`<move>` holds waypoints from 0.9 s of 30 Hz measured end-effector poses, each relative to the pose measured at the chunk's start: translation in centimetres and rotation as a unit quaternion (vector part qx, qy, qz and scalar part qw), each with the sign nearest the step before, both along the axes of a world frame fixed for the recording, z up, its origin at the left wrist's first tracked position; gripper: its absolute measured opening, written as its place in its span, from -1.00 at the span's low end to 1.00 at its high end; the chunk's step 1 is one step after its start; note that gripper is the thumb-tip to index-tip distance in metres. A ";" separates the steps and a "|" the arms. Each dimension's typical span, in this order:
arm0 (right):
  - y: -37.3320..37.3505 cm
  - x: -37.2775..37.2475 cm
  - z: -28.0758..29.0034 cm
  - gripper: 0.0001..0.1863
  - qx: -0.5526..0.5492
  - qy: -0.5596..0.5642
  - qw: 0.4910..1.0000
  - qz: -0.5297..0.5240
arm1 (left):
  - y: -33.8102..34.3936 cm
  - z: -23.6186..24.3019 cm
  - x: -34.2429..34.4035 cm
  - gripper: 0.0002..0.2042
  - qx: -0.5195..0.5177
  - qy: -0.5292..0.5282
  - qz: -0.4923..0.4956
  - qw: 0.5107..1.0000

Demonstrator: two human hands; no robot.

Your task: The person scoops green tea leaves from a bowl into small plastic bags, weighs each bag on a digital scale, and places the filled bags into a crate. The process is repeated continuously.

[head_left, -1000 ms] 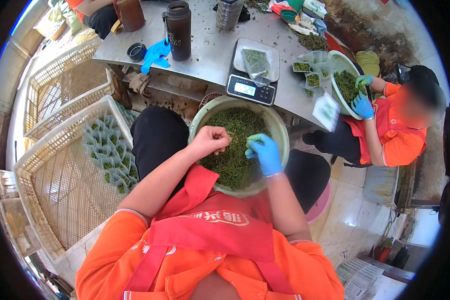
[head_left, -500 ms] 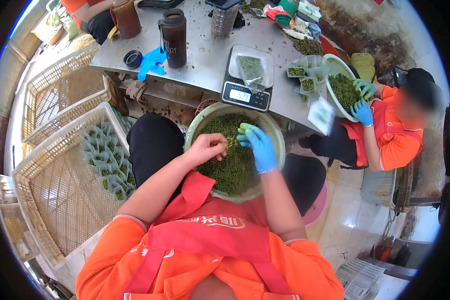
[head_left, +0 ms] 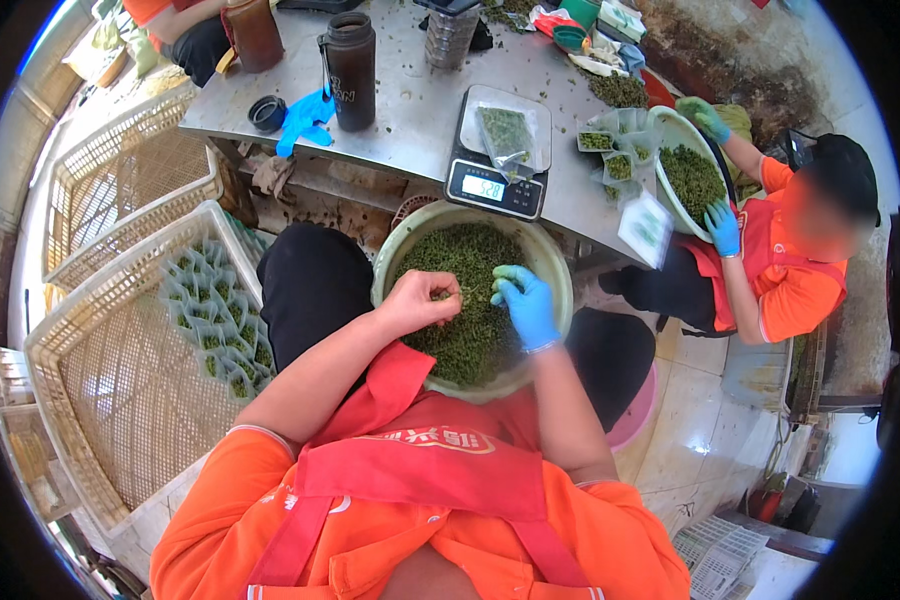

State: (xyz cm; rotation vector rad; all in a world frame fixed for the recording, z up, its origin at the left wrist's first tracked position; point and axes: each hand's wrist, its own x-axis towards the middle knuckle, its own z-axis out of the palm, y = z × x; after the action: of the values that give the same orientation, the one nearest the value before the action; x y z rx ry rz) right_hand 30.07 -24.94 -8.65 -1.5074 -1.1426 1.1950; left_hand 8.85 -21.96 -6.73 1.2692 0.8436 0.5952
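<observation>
A wide pale-green basin [head_left: 560,290] sits between my knees, full of small green peppercorn-like berries [head_left: 470,350]. Over its left half is my left hand [head_left: 426,300], bare, with thumb and fingers pinched together; whatever is in the pinch is too small to make out. My right hand [head_left: 528,308], in a blue glove with green fingertips, hovers over the right half. Its fingers are curled toward the thumb, and any contents are hidden. Beyond the basin, on the metal table, a digital scale [head_left: 495,190] carries a clear bag of green berries [head_left: 507,135].
Left of me, a plastic crate [head_left: 120,400] holds several small filled bags [head_left: 220,320]. A dark bottle [head_left: 350,75] and blue gloves [head_left: 307,120] lie on the metal table [head_left: 410,140]. At right, a co-worker [head_left: 770,250] handles another basin [head_left: 660,170] of berries.
My right hand has come down slightly, its fingers curling more. My left hand has shifted a little right. The co-worker's far hand has moved off the berries beyond the basin. The scale's reading differs.
</observation>
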 end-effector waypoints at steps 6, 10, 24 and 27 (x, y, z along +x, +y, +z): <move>2.4 0.6 4.2 -0.65 0.155 -0.312 0.936 0.047 | 2.8 1.3 -1.2 -0.74 0.542 0.332 -0.036 0.772; 6.4 -2.0 6.7 -0.60 0.116 -0.245 0.962 0.023 | 8.3 4.7 -2.4 -0.84 0.530 0.290 0.162 0.780; 13.2 -2.5 6.8 -0.71 0.173 -0.544 0.821 -0.005 | 9.8 2.5 -2.2 -0.80 0.337 0.238 0.245 0.877; 14.9 -2.9 8.6 -0.82 0.271 -0.563 0.781 0.005 | 10.3 2.3 -1.9 -0.74 0.401 0.285 0.257 0.832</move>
State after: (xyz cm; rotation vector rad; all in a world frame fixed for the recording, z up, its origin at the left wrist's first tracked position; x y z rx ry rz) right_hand 27.16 -10.01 -0.04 -1.7009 -2.0148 -0.2414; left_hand 6.93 -11.67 -4.46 2.0614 1.5585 1.0992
